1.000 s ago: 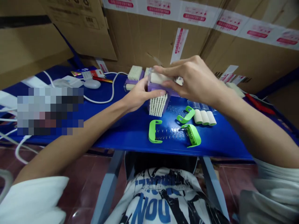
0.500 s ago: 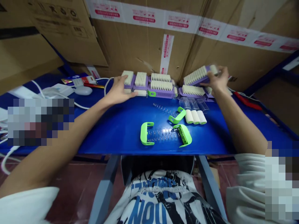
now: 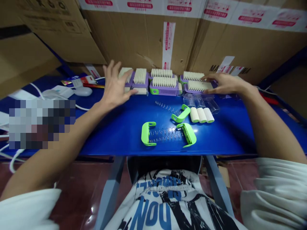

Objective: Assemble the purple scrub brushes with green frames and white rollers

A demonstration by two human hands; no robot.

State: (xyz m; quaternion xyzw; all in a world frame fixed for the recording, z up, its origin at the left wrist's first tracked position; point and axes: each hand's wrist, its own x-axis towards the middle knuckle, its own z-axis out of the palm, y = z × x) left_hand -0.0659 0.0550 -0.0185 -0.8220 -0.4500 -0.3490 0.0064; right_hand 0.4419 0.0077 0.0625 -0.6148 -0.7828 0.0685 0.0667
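My left hand (image 3: 115, 86) hovers open with fingers spread, just in front of the leftmost purple brush with cream bristles (image 3: 139, 79) in a row at the back of the blue table (image 3: 120, 127). My right hand (image 3: 224, 84) lies flat and open, its fingertips resting on a purple brush (image 3: 198, 85) at the right end of the row. Another brush with a green end clip (image 3: 165, 86) sits in the middle of the row. Neither hand holds anything.
Three green plastic clips (image 3: 148, 134) lie among thin metal springs (image 3: 165, 134) near the table's front. Three white rollers (image 3: 201, 115) with clear tubes (image 3: 199, 100) lie to the right. Cardboard boxes (image 3: 148, 35) wall the back. A white mouse (image 3: 82, 91) and cables lie at the left.
A second ago both hands held one brush above the table. It now stands in the back row; the right hand set another brush down at the right, and both hands opened.
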